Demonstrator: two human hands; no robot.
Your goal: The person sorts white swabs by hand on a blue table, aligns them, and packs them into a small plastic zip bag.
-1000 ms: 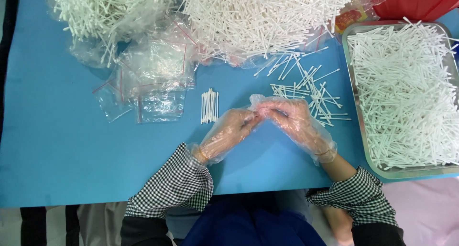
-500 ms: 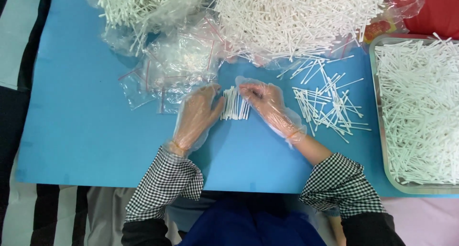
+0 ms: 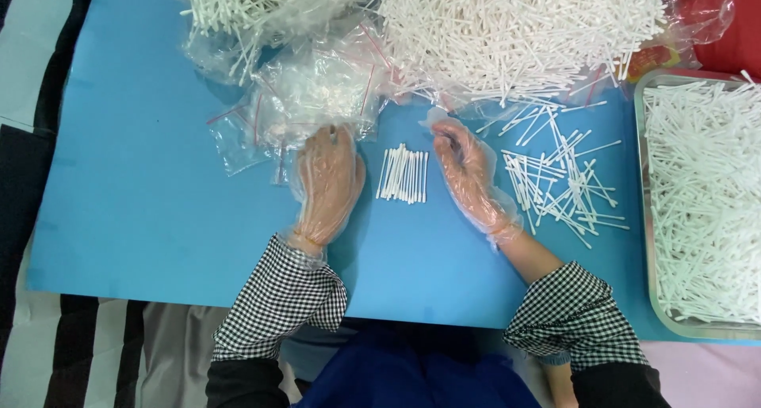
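Blue table (image 3: 143,218) carries a large heap of white swabs (image 3: 523,28) at its far edge, a metal tray (image 3: 644,218) of more swabs at the right edge, and a pile of small clear bags (image 3: 317,99) left of centre. Left hand (image 3: 326,182), in a thin clear glove, lies flat and empty with fingertips on the nearest bag; right hand (image 3: 466,174), gloved likewise, rests loosely open, holding nothing. Small aligned bundle of swabs (image 3: 403,174) lies between the hands near the table's middle, touching neither.

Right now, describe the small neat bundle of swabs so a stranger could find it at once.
On the blue table, look between the left hand and the right hand. The small bundle of white swabs lies there, sticks parallel, unlike the scattered swabs further right.
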